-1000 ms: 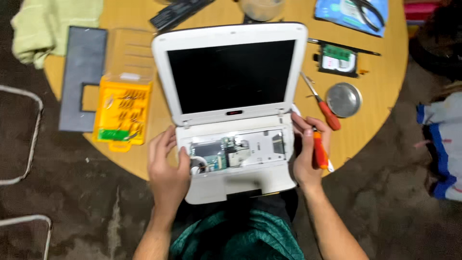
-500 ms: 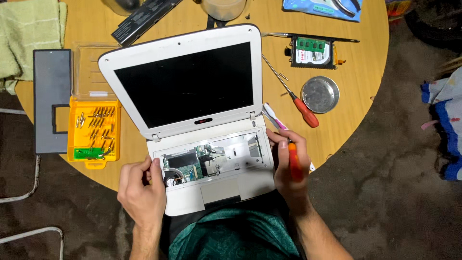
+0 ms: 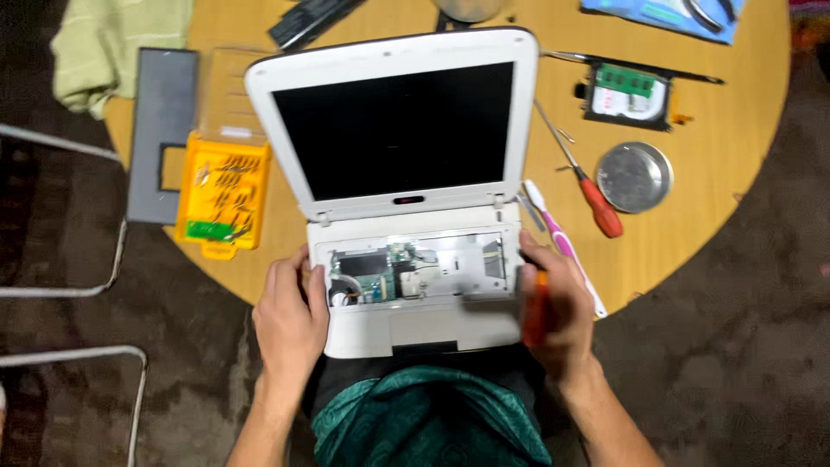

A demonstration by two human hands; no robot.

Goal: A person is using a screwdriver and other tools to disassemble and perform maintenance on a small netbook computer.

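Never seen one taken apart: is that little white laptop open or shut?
Open. The white laptop has its lid raised, the dark screen facing up, and the base lacks a keyboard, so its circuit board shows.
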